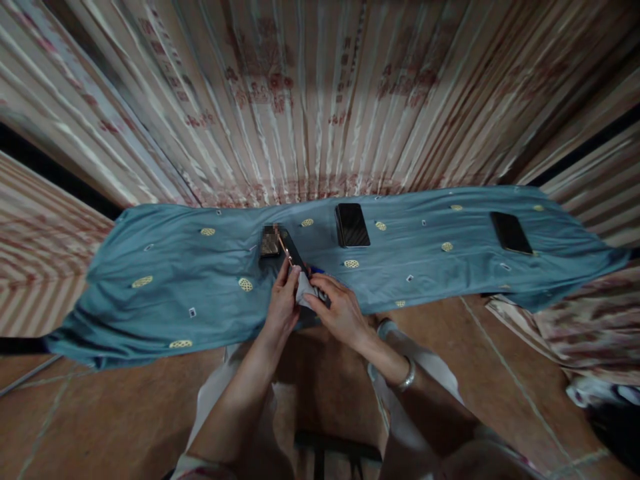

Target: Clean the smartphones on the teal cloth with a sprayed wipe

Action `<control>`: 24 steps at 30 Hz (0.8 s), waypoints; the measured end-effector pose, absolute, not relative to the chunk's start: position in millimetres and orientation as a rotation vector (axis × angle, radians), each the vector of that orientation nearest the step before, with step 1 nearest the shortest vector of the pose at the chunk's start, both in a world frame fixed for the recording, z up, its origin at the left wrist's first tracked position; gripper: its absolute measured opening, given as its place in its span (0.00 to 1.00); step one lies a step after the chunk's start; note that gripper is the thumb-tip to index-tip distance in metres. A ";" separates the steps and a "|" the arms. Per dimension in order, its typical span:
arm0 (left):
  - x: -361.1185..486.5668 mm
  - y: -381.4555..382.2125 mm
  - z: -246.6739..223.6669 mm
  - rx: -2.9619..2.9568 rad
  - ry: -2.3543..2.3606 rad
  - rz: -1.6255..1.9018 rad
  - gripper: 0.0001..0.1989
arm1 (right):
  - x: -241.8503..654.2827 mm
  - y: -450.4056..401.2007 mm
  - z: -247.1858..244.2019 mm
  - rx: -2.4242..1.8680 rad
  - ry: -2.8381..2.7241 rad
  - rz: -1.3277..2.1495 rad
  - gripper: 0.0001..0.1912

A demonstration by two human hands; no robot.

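Observation:
Just above the front edge of the blue cloth, a dark phone with a shiny copper-coloured edge [293, 252] is held tilted. My left hand [284, 299] is closed round its near left side. My right hand [340, 308] is closed on a pale grey cloth [303, 288], pressed to the phone's near end. Behind the phone's far end lies a small dark object with a partly blurred face [270, 241]. Something blue shows beside my right fingers, too small to make out.
The blue patterned cloth [420, 267] covers a long narrow surface. A black phone-like object [353, 225] lies at its middle, another dark one [511, 233] at the right. Striped curtains [300, 133] hang behind. My legs are below the front edge.

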State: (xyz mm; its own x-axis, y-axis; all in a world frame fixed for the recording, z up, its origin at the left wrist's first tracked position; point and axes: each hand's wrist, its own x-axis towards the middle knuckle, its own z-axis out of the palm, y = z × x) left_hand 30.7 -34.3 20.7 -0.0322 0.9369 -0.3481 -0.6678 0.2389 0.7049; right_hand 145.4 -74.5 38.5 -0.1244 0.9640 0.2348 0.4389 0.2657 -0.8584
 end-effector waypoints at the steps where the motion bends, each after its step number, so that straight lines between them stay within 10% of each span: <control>1: 31.1 -34.5 20.7 0.376 0.906 1.339 0.26 | 145.1 -73.9 39.0 -1.307 -1.708 0.796 0.10; 24: 51.1 -51.8 12.4 0.464 0.846 1.207 0.27 | 158.7 -53.4 43.1 -1.539 -1.721 0.616 0.13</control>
State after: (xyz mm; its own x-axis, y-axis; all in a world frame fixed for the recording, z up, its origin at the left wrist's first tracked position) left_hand 51.1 -51.8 12.4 0.1133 0.9409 -0.3191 -0.6206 0.3179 0.7168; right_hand 158.7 -53.4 43.1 -0.0126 0.9787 0.2049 0.6263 0.1675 -0.7614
